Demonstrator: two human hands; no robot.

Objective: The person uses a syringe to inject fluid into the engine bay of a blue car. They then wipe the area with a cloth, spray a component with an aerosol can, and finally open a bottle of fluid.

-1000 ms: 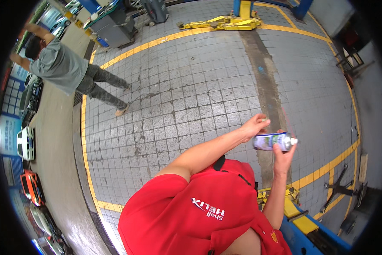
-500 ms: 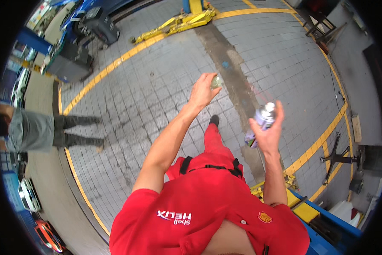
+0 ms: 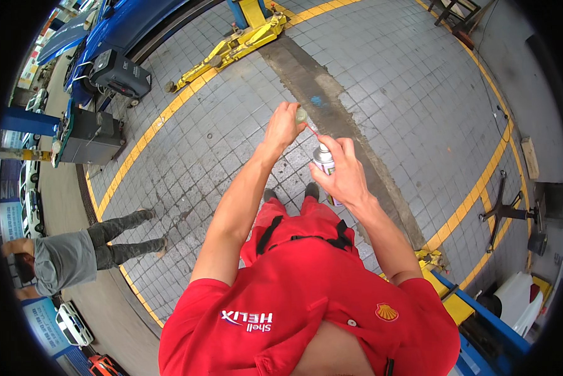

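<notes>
My left hand [image 3: 281, 128] reaches out ahead of me, fingers closed round a small, pale green, see-through round piece [image 3: 301, 116]. What kind of piece it is I cannot make out. Close by on the right, my right hand [image 3: 347, 175] grips a spray can [image 3: 324, 160] with a white top and a silver and purple body. Its index finger lies over the can's top. A thin red straw [image 3: 311, 129] runs from the nozzle up toward the pale piece. Fingers hide part of the can. Whether spray comes out cannot be seen.
A yellow lift arm [image 3: 231, 51] lies on the tiled floor ahead. Grey wheeled machine [image 3: 122, 74] and metal cabinet [image 3: 90, 136] stand left, near a blue car [image 3: 131, 25]. Another person [image 3: 68, 264] is at the left. A black wheeled base [image 3: 506, 213] sits at right.
My right hand has brought the spray can left, close to my left hand, and its finger is now over the top. My left hand keeps its piece. I have stepped, shifting the view.
</notes>
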